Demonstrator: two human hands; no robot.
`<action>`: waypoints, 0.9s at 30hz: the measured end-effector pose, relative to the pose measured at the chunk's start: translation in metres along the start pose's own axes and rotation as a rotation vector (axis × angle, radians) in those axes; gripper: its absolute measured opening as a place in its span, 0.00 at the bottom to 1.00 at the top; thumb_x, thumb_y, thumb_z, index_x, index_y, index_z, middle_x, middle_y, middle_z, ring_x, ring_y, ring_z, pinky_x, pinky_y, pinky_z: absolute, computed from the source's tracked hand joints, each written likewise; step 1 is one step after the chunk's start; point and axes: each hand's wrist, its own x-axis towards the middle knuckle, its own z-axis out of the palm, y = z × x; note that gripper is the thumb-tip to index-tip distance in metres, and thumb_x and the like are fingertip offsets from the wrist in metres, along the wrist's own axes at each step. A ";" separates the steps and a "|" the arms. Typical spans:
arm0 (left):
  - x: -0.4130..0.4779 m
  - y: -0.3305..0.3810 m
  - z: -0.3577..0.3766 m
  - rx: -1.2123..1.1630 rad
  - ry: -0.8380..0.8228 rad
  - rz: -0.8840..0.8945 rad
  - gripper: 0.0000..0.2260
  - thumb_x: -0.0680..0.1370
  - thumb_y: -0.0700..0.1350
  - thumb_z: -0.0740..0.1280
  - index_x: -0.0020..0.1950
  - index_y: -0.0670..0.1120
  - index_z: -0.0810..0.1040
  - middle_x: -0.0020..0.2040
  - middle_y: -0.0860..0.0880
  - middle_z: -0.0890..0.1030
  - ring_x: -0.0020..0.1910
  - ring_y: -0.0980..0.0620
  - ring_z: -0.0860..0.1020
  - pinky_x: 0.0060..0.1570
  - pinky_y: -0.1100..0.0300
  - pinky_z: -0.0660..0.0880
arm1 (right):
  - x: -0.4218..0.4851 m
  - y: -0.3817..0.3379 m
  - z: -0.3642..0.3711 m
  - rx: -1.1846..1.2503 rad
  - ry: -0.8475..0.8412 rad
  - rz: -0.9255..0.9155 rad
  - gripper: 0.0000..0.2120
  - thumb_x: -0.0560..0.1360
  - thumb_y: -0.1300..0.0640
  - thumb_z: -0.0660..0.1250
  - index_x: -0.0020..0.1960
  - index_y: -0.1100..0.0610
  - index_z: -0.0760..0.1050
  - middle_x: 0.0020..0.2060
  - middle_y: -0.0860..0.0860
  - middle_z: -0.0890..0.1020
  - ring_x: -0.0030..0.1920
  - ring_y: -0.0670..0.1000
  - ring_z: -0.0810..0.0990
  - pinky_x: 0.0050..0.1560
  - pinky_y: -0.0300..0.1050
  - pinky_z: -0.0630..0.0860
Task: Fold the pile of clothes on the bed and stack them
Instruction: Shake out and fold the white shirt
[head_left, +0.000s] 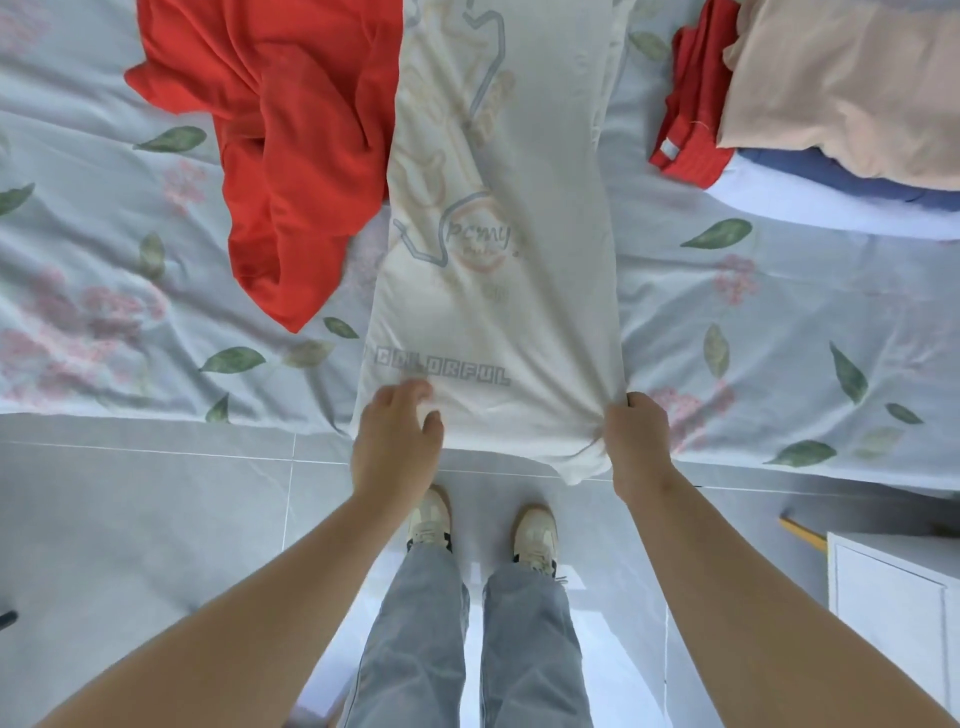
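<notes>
A cream white shirt (498, 218) with faint grey print lies as a long narrow strip down the middle of the bed, its hem hanging over the near edge. My right hand (636, 436) grips the hem's right corner, bunching the cloth. My left hand (397, 434) hovers at the hem's left corner with fingers loosely spread; whether it touches the cloth is unclear. A crumpled red garment (280, 130) lies unfolded left of the shirt. At the back right stands a stack of folded clothes: beige (852, 88) on top, blue (831, 179) below, a folded red piece (691, 114) beside them.
The bed carries a pale sheet (104, 270) printed with leaves and pink flowers. Grey floor tiles lie below the bed's edge, where my legs and shoes stand. A white cabinet (893, 608) sits at the lower right.
</notes>
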 end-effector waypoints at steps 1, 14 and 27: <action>0.007 -0.004 -0.003 0.020 0.092 -0.046 0.16 0.77 0.43 0.64 0.65 0.48 0.71 0.65 0.46 0.71 0.61 0.44 0.71 0.57 0.50 0.69 | -0.001 0.000 -0.001 0.022 -0.003 -0.006 0.13 0.73 0.69 0.51 0.33 0.57 0.59 0.30 0.50 0.63 0.30 0.49 0.59 0.30 0.42 0.56; 0.028 -0.041 -0.035 -0.414 -0.171 -0.170 0.10 0.77 0.47 0.67 0.56 0.46 0.77 0.51 0.45 0.81 0.51 0.44 0.78 0.51 0.50 0.73 | -0.003 0.027 -0.018 0.175 -0.201 -0.076 0.04 0.77 0.62 0.63 0.44 0.57 0.69 0.43 0.56 0.75 0.42 0.54 0.73 0.44 0.51 0.75; 0.020 -0.068 -0.034 -0.494 -0.386 -0.235 0.07 0.75 0.46 0.71 0.51 0.49 0.77 0.50 0.52 0.81 0.51 0.53 0.77 0.50 0.61 0.69 | -0.008 0.030 -0.016 -0.361 -0.296 -0.279 0.11 0.75 0.51 0.67 0.46 0.60 0.80 0.39 0.53 0.80 0.40 0.52 0.76 0.40 0.43 0.70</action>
